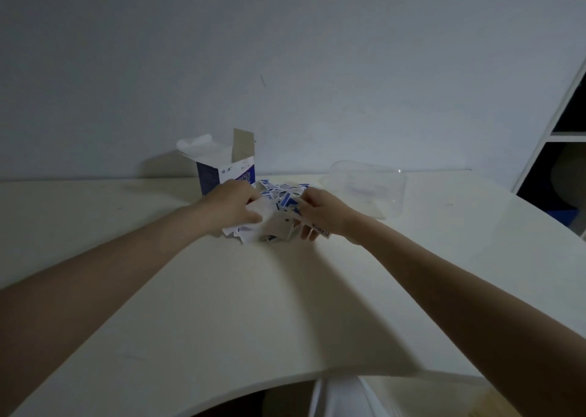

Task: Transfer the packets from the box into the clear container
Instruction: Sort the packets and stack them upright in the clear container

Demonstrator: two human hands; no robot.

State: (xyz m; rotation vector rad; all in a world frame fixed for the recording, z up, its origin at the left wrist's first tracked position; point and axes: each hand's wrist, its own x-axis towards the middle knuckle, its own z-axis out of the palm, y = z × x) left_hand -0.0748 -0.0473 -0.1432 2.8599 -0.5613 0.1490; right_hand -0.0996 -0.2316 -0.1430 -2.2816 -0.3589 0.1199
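A heap of small white and blue packets [279, 204] lies on the white table [222, 305], in front of an open blue and white cardboard box [218, 171] with its flaps up. My left hand [233, 206] grips the heap's left side, fingers curled round packets. My right hand [320, 212] grips the heap's right side, with packets pinched under its fingers. The clear container [371, 188] stands to the right of the heap, near the wall; I cannot tell what is inside it.
A grey wall rises right behind the box and the container. A white shelf unit [558, 125] with dark compartments stands at the far right. The table's curved front edge runs along the bottom of the view.
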